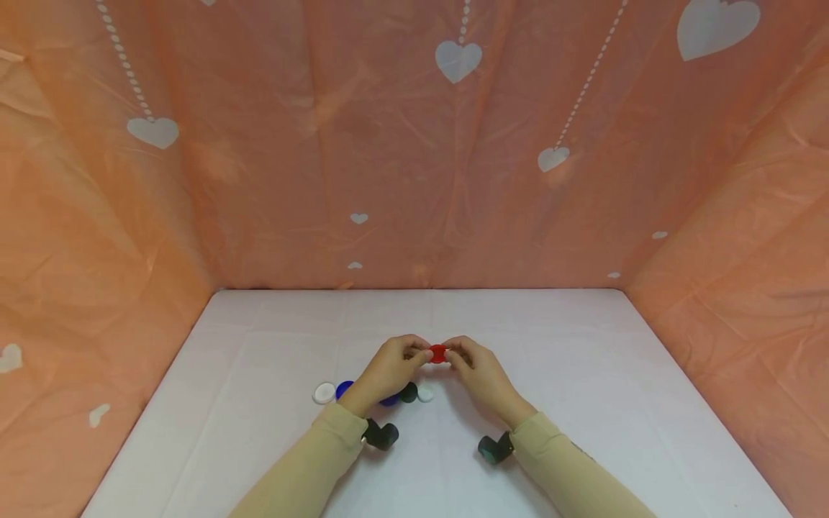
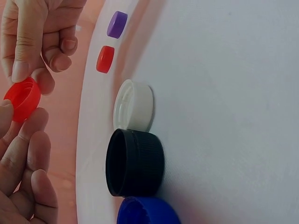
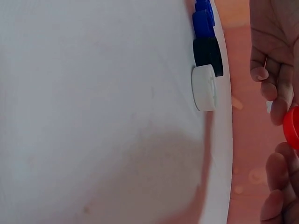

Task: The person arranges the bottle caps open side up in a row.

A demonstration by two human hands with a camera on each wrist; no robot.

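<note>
A red bottle cap [image 1: 437,353] is held up over the table between both hands. My left hand [image 1: 391,365] pinches one edge with thumb and fingertips, while my right hand [image 1: 479,367] pinches the opposite edge. In the left wrist view the hollow, ribbed inside of the red cap [image 2: 24,99] shows. Close below the hands lie a white cap [image 1: 425,393], a black cap [image 1: 409,392] and a blue cap [image 1: 390,400], side by side in a row. Part of this row is hidden under the left wrist.
Farther left along the row are another blue cap [image 1: 345,388] and a larger white cap [image 1: 324,393]. A purple cap [image 2: 117,24] and a small red cap [image 2: 105,59] rest on the white table [image 1: 583,403]. Orange cloth with hearts [image 1: 388,144] walls the table's back and sides.
</note>
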